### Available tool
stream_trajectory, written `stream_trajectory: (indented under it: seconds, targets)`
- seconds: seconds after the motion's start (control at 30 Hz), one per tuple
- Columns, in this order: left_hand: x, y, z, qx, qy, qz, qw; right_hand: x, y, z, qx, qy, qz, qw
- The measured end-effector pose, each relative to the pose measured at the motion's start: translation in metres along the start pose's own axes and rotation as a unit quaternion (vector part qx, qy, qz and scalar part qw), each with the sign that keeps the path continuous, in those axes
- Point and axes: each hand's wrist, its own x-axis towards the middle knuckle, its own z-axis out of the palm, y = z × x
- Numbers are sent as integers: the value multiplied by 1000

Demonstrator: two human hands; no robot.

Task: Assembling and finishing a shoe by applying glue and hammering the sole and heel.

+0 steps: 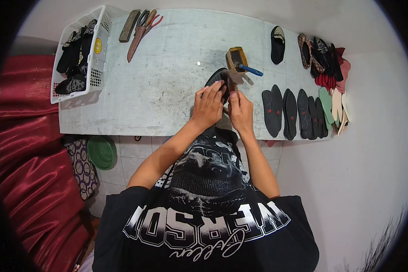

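Note:
My left hand is closed around a black shoe near the table's front edge, sole side up. Its underside is partly covered by my fingers. In my right hand is a hammer with a wooden handle, its broad metal head over or against the shoe's right side; I cannot tell whether they touch. Just beyond stands a small yellowish container with a dark inside. A blue-handled brush leans out of it toward the right.
Black soles line the table's right front, beside green and cream soles. Finished-looking shoes stand at the back right. A white basket of black shoes is at far left, near a sharpening block and red-handled pliers.

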Motion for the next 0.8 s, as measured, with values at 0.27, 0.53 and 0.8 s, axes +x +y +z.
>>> stream_trajectory:
  seconds: [0.27, 0.53, 0.8]
  targets:
    - [1, -2, 0, -21, 5, -2, 1000, -19, 12, 2, 83, 30, 9, 996]
    - [1, 0, 0, -22, -1, -11, 1000, -38, 29, -3, 98, 34, 15, 994]
    - [-1, -1, -1, -29, -6, -1, 1000, -57, 29, 5, 67, 51, -31, 996]
